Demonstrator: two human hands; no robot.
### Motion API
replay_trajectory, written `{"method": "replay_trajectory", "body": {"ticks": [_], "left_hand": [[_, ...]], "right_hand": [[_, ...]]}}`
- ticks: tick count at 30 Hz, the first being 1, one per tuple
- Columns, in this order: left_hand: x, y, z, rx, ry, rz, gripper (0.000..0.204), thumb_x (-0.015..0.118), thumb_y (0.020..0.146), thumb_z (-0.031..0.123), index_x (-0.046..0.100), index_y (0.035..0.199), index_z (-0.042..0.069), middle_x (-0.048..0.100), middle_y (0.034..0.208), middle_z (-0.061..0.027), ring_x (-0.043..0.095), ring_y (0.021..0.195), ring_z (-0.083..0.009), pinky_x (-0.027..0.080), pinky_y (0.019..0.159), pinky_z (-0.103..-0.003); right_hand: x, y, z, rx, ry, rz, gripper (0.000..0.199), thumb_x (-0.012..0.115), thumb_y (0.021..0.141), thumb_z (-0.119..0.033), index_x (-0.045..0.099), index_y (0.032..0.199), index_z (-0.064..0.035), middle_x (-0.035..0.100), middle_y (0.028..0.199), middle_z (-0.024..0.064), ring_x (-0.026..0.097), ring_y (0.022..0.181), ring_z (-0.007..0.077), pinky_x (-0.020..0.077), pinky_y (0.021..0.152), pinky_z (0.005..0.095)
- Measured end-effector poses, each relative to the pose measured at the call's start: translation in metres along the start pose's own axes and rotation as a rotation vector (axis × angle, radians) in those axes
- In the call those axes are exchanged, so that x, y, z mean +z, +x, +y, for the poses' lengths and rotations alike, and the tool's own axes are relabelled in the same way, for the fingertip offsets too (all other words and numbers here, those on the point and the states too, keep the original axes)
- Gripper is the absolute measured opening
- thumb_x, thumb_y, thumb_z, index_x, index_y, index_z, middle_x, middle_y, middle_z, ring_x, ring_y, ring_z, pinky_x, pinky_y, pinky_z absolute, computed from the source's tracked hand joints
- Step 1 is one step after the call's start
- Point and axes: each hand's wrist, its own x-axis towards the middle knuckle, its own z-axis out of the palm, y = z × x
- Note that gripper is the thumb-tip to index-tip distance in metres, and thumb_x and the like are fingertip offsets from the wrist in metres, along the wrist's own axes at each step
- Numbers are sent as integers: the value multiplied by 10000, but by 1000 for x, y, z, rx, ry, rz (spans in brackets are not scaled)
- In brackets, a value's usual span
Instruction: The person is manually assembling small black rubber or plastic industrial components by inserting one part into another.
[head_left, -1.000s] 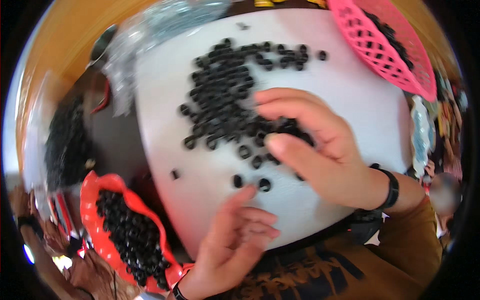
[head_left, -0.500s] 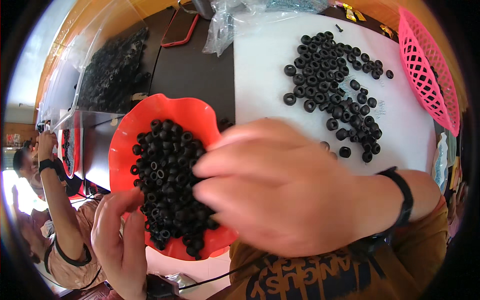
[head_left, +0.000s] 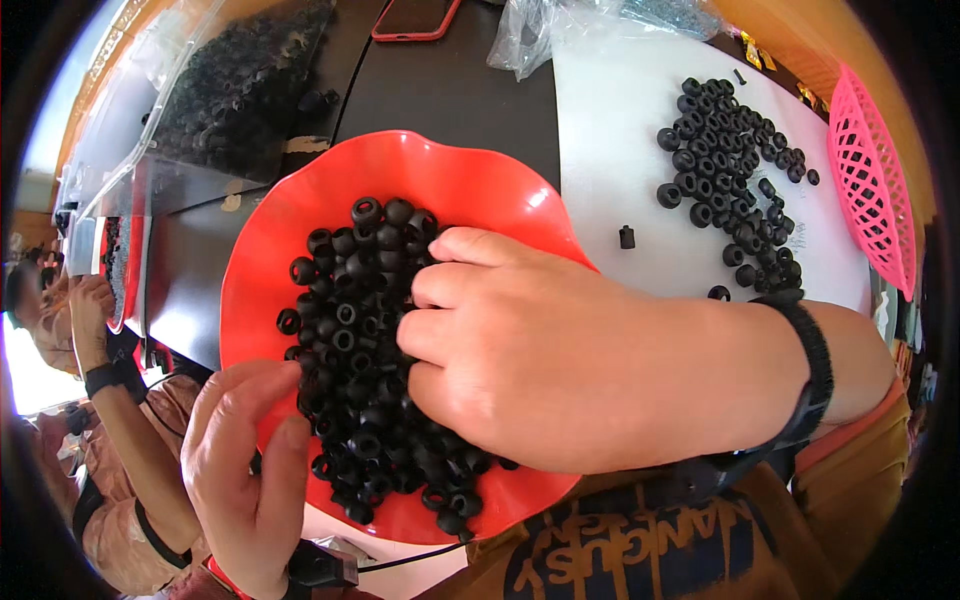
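Observation:
My left hand (head_left: 250,465) grips the near left rim of a red wavy-edged bowl (head_left: 400,165) that is raised close to me. The bowl holds several small black rubber rings (head_left: 350,330). My right hand (head_left: 540,350), with a black wristband, reaches into the bowl with its fingers curled down into the rings; whether it grasps any is hidden. More black rings (head_left: 735,170) lie spread on a white sheet (head_left: 610,130) at the upper right, and one stands alone (head_left: 627,237).
A pink mesh basket (head_left: 875,185) lies at the right edge. Clear plastic bags (head_left: 570,25) and a red-cased phone (head_left: 415,15) lie at the far side of the dark table (head_left: 450,90). A tray of black parts (head_left: 240,85) sits upper left. Another person (head_left: 110,400) works at the left.
My right hand has gone from the rings on the white sheet over to the red bowl and now dips into it. The left hand has brought the bowl up and closer.

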Motion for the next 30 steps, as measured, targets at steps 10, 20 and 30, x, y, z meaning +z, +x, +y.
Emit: {"method": "replay_trajectory", "body": {"ticks": [10, 20, 30], "left_hand": [[21, 33, 7, 499, 139, -284, 296, 613, 616, -34, 640, 912, -30, 623, 974, -167, 583, 916, -359, 473, 817, -405], [24, 44, 13, 440, 310, -224, 178, 593, 645, -48, 599, 823, -42, 579, 828, -159, 553, 806, -343, 449, 713, -402], [28, 45, 24, 384, 583, -285, 237, 534, 759, -15, 576, 992, -21, 589, 950, -195, 558, 841, -393, 445, 712, -458]], "right_hand": [[-16, -13, 3, 51, 39, -204, 106, 587, 654, -162, 601, 627, -60, 555, 713, 48, 549, 817, 226, 409, 893, 380], [-13, -17, 7, 59, 19, -179, 113, 588, 654, -175, 623, 616, -75, 565, 681, 32, 545, 795, 211, 392, 889, 355], [-8, -16, 3, 8, -58, -149, 123, 585, 707, -157, 689, 677, -99, 628, 660, 46, 595, 727, 193, 385, 754, 325]]}}
